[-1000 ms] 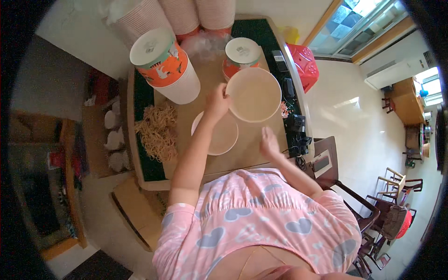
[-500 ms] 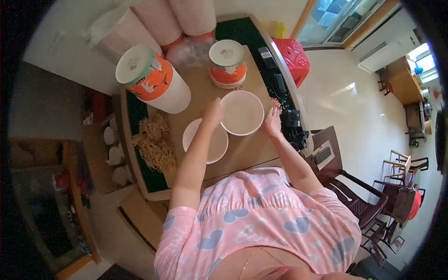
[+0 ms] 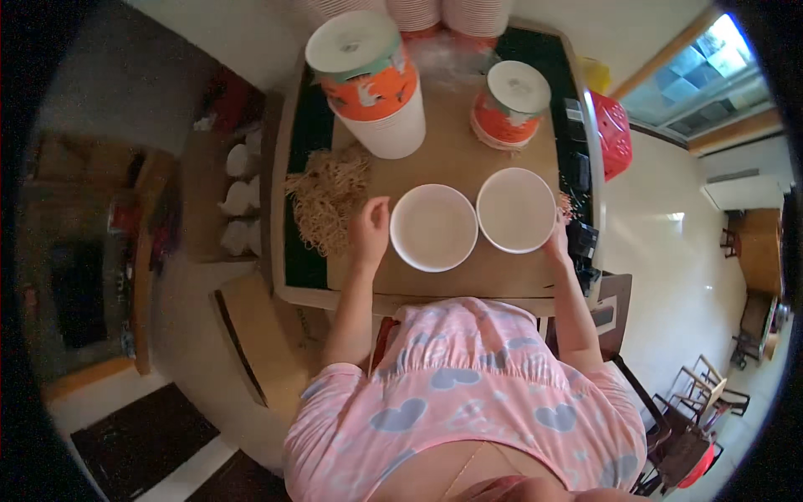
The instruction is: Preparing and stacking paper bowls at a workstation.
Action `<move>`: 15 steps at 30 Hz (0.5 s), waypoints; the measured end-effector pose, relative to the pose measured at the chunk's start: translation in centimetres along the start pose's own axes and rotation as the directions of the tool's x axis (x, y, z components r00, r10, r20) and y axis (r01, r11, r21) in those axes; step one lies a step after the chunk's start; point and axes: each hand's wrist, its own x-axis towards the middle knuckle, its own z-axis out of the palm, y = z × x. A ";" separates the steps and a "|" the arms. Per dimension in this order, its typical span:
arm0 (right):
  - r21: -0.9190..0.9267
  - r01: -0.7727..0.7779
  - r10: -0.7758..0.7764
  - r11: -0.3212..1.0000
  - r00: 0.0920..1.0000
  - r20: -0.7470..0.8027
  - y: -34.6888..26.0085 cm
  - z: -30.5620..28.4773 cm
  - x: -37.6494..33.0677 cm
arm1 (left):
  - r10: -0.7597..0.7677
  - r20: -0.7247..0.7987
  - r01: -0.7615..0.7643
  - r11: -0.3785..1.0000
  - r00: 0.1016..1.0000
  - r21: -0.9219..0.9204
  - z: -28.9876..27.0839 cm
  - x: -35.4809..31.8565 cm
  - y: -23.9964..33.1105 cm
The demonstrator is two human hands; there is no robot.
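Observation:
Two white paper bowls stand side by side on a cardboard sheet (image 3: 452,171), mouths up, rims touching or nearly so: a left bowl (image 3: 434,228) and a right bowl (image 3: 517,211). My left hand (image 3: 368,236) is beside the left bowl, between it and a tangled heap of thin tan loops (image 3: 330,201) like rubber bands. Its fingers are curled in; anything between them is too small to make out. At the right bowl's outer side is my right hand (image 3: 558,240), its fingers largely hidden, close to a little pile of pink bits (image 3: 566,207).
A tall stack of white cups with an orange-and-green wrapped top (image 3: 368,88) stands behind the tan heap. A shorter orange wrapped stack (image 3: 508,109) is at back right. More stacked cups (image 3: 414,12) and clear plastic (image 3: 452,58) lie farther back. Small black boxes (image 3: 577,171) line the right edge.
My left hand has moved from over the left bowl to its outer left side, by the tan heap. My right hand remains beside the right bowl. The whole view has turned and shifted.

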 end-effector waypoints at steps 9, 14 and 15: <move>0.321 -0.312 0.359 0.894 0.928 -0.100 1.6 -1.7 1.9 | -0.362 -0.238 0.426 0.841 0.901 0.333 -6.4 -2.1 -7.5; 0.634 -0.156 0.435 0.758 0.844 -0.314 4.8 -1.5 0.5 | -0.432 -0.307 0.521 0.789 0.848 0.327 -6.0 1.5 -8.9; 0.511 -0.149 0.381 0.847 0.840 -0.386 2.7 -3.5 0.3 | -0.440 -0.323 0.535 0.779 0.838 0.326 -6.3 1.5 -9.1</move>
